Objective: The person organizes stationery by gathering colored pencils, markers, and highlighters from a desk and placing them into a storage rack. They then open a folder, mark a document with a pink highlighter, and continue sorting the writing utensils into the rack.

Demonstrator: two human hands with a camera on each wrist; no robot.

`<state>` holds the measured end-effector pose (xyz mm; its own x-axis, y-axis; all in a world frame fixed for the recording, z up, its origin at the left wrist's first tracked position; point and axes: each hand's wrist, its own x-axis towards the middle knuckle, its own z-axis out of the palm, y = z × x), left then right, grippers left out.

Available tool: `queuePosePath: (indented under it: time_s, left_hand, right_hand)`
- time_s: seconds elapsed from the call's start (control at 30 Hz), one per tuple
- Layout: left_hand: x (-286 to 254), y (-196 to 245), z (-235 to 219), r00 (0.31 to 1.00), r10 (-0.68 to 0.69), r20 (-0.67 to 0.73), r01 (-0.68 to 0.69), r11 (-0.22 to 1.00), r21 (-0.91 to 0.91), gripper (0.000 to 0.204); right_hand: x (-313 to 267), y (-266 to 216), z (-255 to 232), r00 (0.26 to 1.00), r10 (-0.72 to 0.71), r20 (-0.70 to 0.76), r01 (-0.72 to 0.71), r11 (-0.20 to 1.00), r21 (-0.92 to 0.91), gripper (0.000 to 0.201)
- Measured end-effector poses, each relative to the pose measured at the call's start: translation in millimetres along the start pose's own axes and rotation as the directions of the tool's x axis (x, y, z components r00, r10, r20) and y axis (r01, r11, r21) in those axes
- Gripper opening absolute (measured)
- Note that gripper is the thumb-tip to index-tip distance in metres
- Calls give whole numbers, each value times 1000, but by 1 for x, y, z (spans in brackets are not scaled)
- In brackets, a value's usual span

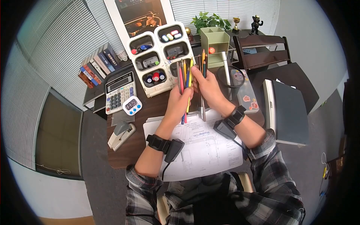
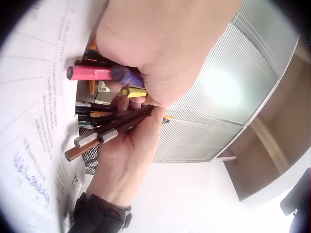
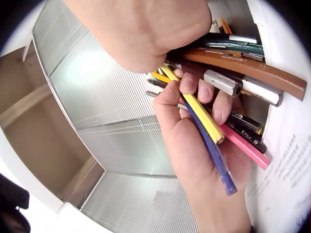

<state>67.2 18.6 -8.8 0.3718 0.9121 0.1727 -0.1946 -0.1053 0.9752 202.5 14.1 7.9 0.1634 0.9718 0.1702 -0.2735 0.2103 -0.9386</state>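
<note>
Over the desk, my left hand [image 1: 176, 103] grips a bundle of coloured pencils. Among them are a yellow pencil [image 3: 204, 116], a blue pencil [image 3: 214, 155], a pink pencil [image 3: 249, 149] and some black ones. Close beside it, my right hand [image 1: 210, 92] holds a second bundle, with a brown pencil [image 3: 277, 75], a dark green pencil [image 3: 243, 46] and dark pencils with silver ends [image 2: 109, 133]. In the right wrist view the yellow pencil slants between the two hands, and the right palm hides its upper end. Printed papers [image 1: 195, 161] lie below both hands.
A white organizer [image 1: 163, 88] with several compartments stands behind the hands, a green organizer [image 1: 215, 37] to its right. A black mesh cup [image 1: 237, 80] lies at the right. Calculator [image 1: 119, 93], timer [image 1: 132, 105] and stapler [image 1: 122, 137] sit at the left.
</note>
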Motion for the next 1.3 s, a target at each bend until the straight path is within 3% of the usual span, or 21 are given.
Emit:
queuePosePath:
  time_s: [0.07,0.37,0.8,0.97,1.2,1.27,1.3]
  left_hand:
    - [-3,7,0,991,-109,82,115,990,-80,14]
    - [-6,10,5,989,-78,122,86,995,-57,16]
    - [-6,8,3,993,-107,58,108,994,-23,19]
    - [-4,4,0,997,-71,16,69,992,110,16]
    - [-3,4,1,995,-98,0,98,995,35,19]
    - [1,-1,4,995,67,-70,-63,997,49,18]
    - [2,-2,2,995,66,-68,-63,997,49,18]
  right_hand:
    - [0,-1,0,1000,4,-11,-4,1000,-2,30]
    - [-1,-4,1,1000,-3,-28,4,998,64,28]
    - [-2,-5,1,1000,25,5,-26,998,49,33]
    - [-5,-6,3,1000,11,-16,-10,997,76,33]
    - [0,0,-2,998,48,35,-52,994,99,33]
    - [1,1,-2,999,25,33,-29,990,140,33]
    - [1,1,-3,999,20,28,-23,994,108,33]
